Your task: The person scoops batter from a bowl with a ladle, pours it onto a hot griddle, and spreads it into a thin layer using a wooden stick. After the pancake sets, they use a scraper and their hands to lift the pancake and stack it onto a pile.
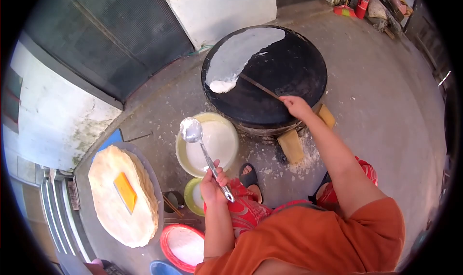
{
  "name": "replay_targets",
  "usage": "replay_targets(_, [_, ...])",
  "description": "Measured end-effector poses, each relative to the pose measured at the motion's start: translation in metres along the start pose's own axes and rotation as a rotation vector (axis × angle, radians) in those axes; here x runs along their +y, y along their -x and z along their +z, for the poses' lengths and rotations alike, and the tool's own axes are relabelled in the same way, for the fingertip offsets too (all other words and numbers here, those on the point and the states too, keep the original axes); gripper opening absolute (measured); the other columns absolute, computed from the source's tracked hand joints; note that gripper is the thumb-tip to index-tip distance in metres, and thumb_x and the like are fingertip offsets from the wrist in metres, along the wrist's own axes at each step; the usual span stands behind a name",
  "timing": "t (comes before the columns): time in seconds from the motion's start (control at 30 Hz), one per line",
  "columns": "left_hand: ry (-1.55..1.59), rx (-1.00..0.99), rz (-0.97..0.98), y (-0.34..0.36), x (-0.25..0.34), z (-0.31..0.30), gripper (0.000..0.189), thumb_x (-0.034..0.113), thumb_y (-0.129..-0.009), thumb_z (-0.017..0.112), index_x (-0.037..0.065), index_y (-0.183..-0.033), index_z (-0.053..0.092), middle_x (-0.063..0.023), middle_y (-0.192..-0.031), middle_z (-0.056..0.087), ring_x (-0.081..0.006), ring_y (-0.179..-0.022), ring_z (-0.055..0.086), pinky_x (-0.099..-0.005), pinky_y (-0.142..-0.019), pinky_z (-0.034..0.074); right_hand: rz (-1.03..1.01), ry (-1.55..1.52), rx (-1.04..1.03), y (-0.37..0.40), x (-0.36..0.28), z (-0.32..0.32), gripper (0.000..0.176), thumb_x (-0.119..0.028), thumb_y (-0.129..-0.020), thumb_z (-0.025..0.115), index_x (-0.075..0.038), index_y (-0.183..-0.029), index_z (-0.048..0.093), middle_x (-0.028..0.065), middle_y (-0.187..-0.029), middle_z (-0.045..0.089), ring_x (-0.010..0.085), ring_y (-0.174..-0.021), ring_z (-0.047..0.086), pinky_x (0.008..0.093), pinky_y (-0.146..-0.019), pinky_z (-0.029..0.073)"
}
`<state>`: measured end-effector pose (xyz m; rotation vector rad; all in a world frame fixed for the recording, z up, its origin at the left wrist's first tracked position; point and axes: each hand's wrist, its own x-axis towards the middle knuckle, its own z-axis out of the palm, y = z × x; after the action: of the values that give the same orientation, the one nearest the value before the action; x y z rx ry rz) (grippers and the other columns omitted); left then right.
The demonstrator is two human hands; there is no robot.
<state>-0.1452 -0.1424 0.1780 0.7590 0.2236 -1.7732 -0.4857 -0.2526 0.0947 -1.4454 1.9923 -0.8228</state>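
Note:
My left hand (213, 182) is closed around the handle of a metal ladle (206, 154). The ladle's bowl, with white batter on its edge, is over a wide basin (181, 155) of white batter (212, 147). My right hand (296, 107) grips a thin stick-like spreader (263, 87), its far end at the edge of the batter on a round black griddle (284, 65). A thin pale sheet of batter (241, 51) covers the griddle's far left part, with a thicker white lump (223, 86) at its near end.
A tall stack of flatbreads (111, 193) stands at left, with an orange-yellow scraper (126, 190) on top. A small green bowl (194, 198) and a red basin (166, 236) are near my left arm. Yellow blocks (291, 147) sit beside the griddle, near scattered crumbs.

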Motion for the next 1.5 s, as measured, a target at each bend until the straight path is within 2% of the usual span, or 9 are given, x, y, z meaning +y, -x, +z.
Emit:
replay_targets(0.07, [0.001,-0.005,-0.011,0.001,0.003,0.001,0.03,0.015,-0.09,0.033,-0.007,-0.108,0.043,-0.0062,-0.072,0.044,-0.01,-0.05,0.037,-0.021,-0.041,0.032,-0.132,-0.012,-0.095,0.021,-0.008,0.012,0.026,-0.025,-0.085,0.047,-0.018,-0.105,0.06,0.0105,-0.099,0.061,0.0271,-0.091,0.058,0.0326,-0.077,0.045])
replay_targets(0.37, [0.025,-0.043,-0.037,0.004,0.012,-0.008,0.03,0.015,-0.09,0.033,-0.007,-0.109,0.042,-0.0066,-0.071,0.044,-0.0104,-0.049,0.036,-0.0215,-0.041,0.032,-0.09,0.327,-0.121,0.153,-0.008,-0.002,0.034,-0.017,-0.079,0.05,-0.012,-0.113,0.053,0.0137,-0.076,0.061,0.0322,-0.072,0.059,0.0392,-0.064,0.047])
replay_targets(0.47, [0.035,-0.085,-0.058,0.005,0.014,-0.012,0.032,0.016,-0.091,0.031,-0.007,-0.111,0.041,-0.0079,-0.073,0.044,-0.0116,-0.05,0.036,-0.0227,-0.042,0.032,-0.007,0.398,0.044,0.143,-0.023,0.04,0.048,-0.011,-0.078,0.047,-0.004,-0.124,0.037,0.0181,-0.072,0.059,0.0348,-0.071,0.058,0.0437,-0.063,0.045])
replay_targets(0.67, [-0.006,-0.08,-0.049,0.012,0.015,-0.01,0.032,0.017,-0.091,0.031,-0.006,-0.112,0.041,-0.0085,-0.074,0.045,-0.0121,-0.052,0.036,-0.0231,-0.043,0.031,-0.327,0.414,0.008,0.065,-0.118,0.154,0.058,-0.01,-0.083,0.036,0.001,-0.134,0.012,0.0199,-0.084,0.06,0.0326,-0.071,0.06,0.0426,-0.06,0.047])
replay_targets(0.77, [-0.026,-0.077,-0.041,0.015,0.016,-0.01,0.032,0.016,-0.091,0.032,-0.006,-0.112,0.041,-0.0088,-0.075,0.045,-0.0123,-0.053,0.036,-0.0231,-0.044,0.032,-0.231,0.536,-0.167,0.041,-0.156,0.187,0.059,-0.011,-0.083,0.036,0.0,-0.135,0.009,0.0201,-0.084,0.06,0.0308,-0.069,0.061,0.0414,-0.057,0.048])
replay_targets(0.93, [0.019,-0.125,-0.071,0.014,0.022,-0.018,0.032,0.017,-0.091,0.034,-0.005,-0.113,0.041,-0.0092,-0.076,0.046,-0.013,-0.054,0.037,-0.0237,-0.044,0.032,-0.149,0.364,-0.03,0.062,-0.131,0.184,0.062,-0.012,-0.082,0.037,-0.001,-0.135,0.009,0.0212,-0.085,0.059,0.0324,-0.07,0.061,0.0422,-0.057,0.048])
replay_targets(1.1, [0.006,-0.167,-0.054,0.014,0.026,-0.025,0.031,0.017,-0.09,0.037,-0.004,-0.112,0.04,-0.0104,-0.077,0.046,-0.0137,-0.054,0.037,-0.024,-0.045,0.032,-0.052,0.207,-0.145,0.141,-0.136,0.137,0.066,-0.017,-0.08,0.041,-0.003,-0.135,0.007,0.0228,-0.091,0.058,0.0368,-0.074,0.06,0.0459,-0.062,0.047])
replay_targets(1.37, [-0.018,-0.118,-0.021,0.02,0.028,-0.021,0.033,0.016,-0.091,0.03,-0.007,-0.114,0.039,-0.0083,-0.076,0.044,-0.0125,-0.053,0.036,-0.0231,-0.044,0.032,-0.051,0.376,0.067,0.095,-0.123,0.173,0.071,-0.004,-0.073,0.043,0.0,-0.135,0.009,0.0194,-0.075,0.06,0.035,-0.065,0.06,0.0442,-0.057,0.047])
replay_targets(1.5, [-0.048,-0.124,-0.01,0.015,0.029,-0.026,0.032,0.016,-0.091,0.03,-0.006,-0.112,0.041,-0.0082,-0.076,0.044,-0.0123,-0.053,0.036,-0.0231,-0.044,0.032,0.089,0.232,-0.107,0.144,-0.134,0.145,0.067,-0.007,-0.076,0.041,0.001,-0.135,0.01,0.0213,-0.08,0.059,0.0368,-0.066,0.059,0.0456,-0.058,0.046])
